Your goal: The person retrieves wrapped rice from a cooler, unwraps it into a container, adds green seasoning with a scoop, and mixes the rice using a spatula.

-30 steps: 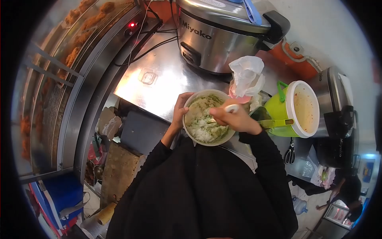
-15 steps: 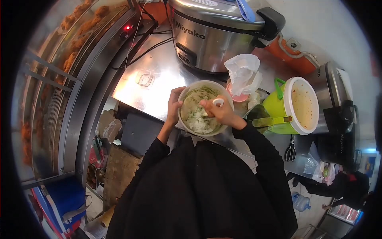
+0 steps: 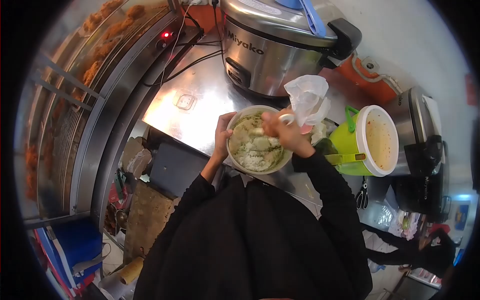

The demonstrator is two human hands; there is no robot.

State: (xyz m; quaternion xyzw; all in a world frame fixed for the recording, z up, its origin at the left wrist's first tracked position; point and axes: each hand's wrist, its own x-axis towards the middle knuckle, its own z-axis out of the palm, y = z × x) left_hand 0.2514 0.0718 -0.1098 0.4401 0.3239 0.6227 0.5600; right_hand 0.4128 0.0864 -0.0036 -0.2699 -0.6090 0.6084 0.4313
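A pale round bowl [image 3: 287,161] holds white rice [image 3: 253,156] mixed with something green, which is also smeared on the inner wall. My left hand [image 3: 223,137] grips the bowl's left side, thumb at the rim and fingers around the outside. Over the bowl's upper right, my right hand [image 3: 286,131] is closed around a white-handled utensil [image 3: 287,119] with a looped end. Its lower part reaches towards the rice and is partly hidden by my fingers and blur. A white plastic bag [image 3: 306,100] lies just beyond my right hand.
A big steel rice cooker [image 3: 270,60] stands behind the bowl. On the right are a green bucket [image 3: 345,135] with a green-handled scoop [image 3: 345,159], scissors [image 3: 362,194] and another cooker [image 3: 407,125]. A glass food cabinet [image 3: 75,100] lines the left. Another person [image 3: 415,252] is at far right.
My right hand has moved slightly up and right with the utensil, and the rice now shows larger clumps. My left hand keeps its hold on the bowl. The person in the background has shifted posture.
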